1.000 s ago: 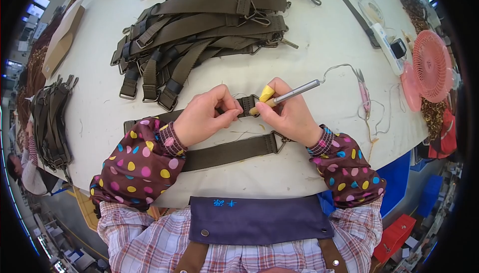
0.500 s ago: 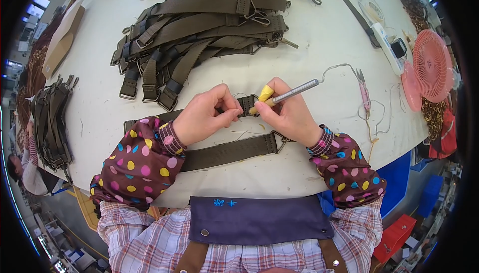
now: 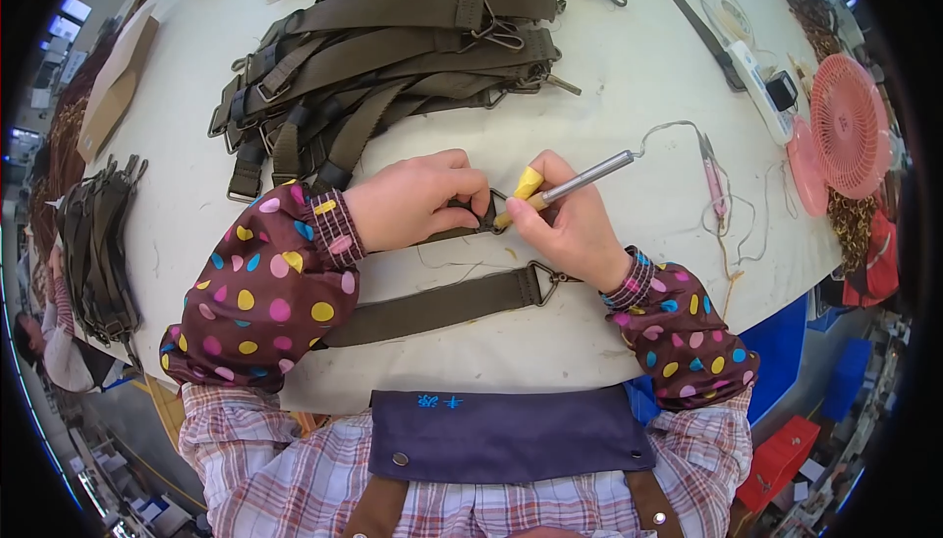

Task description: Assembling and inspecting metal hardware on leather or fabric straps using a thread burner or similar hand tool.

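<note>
Clasped around a pen-shaped tool point(image 3: 589, 175), my right grip point(image 3: 575, 228) is holding it aslant, its metal barrel pointing up and to the right and its tan front end sitting right at the end of a dark olive strap point(image 3: 485, 221). I am not able to tell whether the tip is touching the cloth or only standing beside it. That strap is lying on the table point(image 3: 629, 96) in front of me, mostly hidden under my left grip point(image 3: 417, 201), with a metal ring point(image 3: 498, 204) showing at its end. My left fingers are bending over the strap, but I cannot tell whether they are pinching it or just pressing on it. Yellow tape point(image 3: 527, 182) is covering one of my right fingers.

Nearer to me, a second strap point(image 3: 437, 309) is lying flat, a triangular buckle point(image 3: 547, 283) at its right end. Beyond my hands, a big pile of straps point(image 3: 393, 66) is spreading over the table, and a smaller bundle point(image 3: 96, 243) is lying at the far left. A thin cord point(image 3: 670, 125) is running from the tool's back end toward pink-handled snips point(image 3: 717, 184). Further right, a white power strip point(image 3: 761, 96) is lying near a pink fan point(image 3: 847, 125).
</note>
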Demonstrator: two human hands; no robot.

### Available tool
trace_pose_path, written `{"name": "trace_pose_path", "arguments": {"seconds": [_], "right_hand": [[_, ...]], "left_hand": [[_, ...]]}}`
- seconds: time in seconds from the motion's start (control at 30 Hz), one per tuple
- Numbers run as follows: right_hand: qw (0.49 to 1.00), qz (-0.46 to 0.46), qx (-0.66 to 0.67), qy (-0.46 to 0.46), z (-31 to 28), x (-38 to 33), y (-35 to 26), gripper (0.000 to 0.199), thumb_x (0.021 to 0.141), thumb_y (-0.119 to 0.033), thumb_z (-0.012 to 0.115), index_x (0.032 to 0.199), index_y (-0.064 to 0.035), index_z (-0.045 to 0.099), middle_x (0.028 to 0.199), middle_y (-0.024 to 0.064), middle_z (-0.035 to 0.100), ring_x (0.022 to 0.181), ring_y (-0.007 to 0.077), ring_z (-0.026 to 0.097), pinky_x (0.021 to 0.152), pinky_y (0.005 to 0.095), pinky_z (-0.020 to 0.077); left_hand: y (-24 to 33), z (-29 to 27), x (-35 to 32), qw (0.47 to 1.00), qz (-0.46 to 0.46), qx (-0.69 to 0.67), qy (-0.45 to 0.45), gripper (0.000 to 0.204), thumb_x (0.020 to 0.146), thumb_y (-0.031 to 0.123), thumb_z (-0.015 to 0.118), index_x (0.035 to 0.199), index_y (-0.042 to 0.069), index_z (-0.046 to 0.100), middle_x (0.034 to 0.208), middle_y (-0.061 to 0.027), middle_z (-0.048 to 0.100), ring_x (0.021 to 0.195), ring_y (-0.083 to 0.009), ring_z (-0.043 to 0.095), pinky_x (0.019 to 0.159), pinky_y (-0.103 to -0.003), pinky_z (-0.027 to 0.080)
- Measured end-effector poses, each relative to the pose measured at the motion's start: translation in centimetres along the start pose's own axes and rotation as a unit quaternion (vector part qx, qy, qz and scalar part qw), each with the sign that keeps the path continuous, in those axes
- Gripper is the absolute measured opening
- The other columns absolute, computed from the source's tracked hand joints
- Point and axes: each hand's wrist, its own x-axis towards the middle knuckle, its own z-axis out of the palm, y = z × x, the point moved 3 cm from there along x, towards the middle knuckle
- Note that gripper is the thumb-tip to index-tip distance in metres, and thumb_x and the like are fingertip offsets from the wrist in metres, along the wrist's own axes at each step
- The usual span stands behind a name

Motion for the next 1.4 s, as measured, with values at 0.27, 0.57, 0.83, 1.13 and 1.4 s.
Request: {"name": "trace_pose_path", "arguments": {"seconds": [0.27,0.57,0.83,1.13,1.4], "right_hand": [[1.0,0.007,0.009,0.004,0.05,0.01,0.16,0.017,0.081,-0.008,0.061,0.084,-0.0041,0.045,0.061,-0.0003,0.049,0.052,0.0048,0.043,0.048,0.0215,0.035],[1.0,0.009,-0.021,0.003,0.04,0.0,0.11,0.017,0.081,-0.009,0.061,0.084,-0.0041,0.045,0.062,0.0002,0.05,0.052,0.0054,0.044,0.047,0.022,0.0354],[1.0,0.013,-0.017,0.003,0.07,0.0,0.15,0.017,0.081,-0.009,0.061,0.084,-0.0041,0.046,0.062,0.001,0.051,0.052,0.0063,0.045,0.048,0.0224,0.0364],[0.999,0.01,-0.035,0.002,-0.09,0.08,-0.22,0.016,0.081,-0.009,0.061,0.084,-0.0039,0.046,0.062,0.0012,0.052,0.052,0.006,0.046,0.048,0.0221,0.0367],[0.999,-0.009,0.02,0.025,0.1,0.27,-0.12,0.017,0.083,-0.01,0.061,0.085,-0.004,0.045,0.063,-0.0003,0.052,0.053,0.0037,0.045,0.048,0.0211,0.0359]], "left_hand": [[-0.29,0.27,0.63,1.0,0.01,0.013,-0.006,0.01,0.085,0.02,0.061,0.089,0.012,0.054,0.088,-0.0069,0.051,0.078,-0.0263,0.056,0.068,-0.036,0.044],[-0.34,0.42,0.52,1.0,0.003,0.014,0.012,0.01,0.085,0.019,0.06,0.088,0.012,0.054,0.088,-0.0053,0.051,0.078,-0.0248,0.056,0.068,-0.035,0.045],[-0.5,0.51,0.49,1.0,-0.001,0.011,0.014,0.009,0.085,0.019,0.06,0.088,0.013,0.054,0.087,-0.0047,0.052,0.078,-0.0236,0.056,0.068,-0.035,0.045],[-0.32,0.38,0.53,1.0,-0.006,0.017,0.015,0.009,0.085,0.02,0.06,0.088,0.014,0.054,0.087,-0.0044,0.052,0.078,-0.0232,0.056,0.068,-0.035,0.045],[-1.08,0.5,0.33,0.997,0.013,-0.029,0.071,0.01,0.086,0.012,0.059,0.089,0.006,0.052,0.085,-0.0048,0.054,0.075,-0.0185,0.055,0.066,-0.031,0.045]]}}
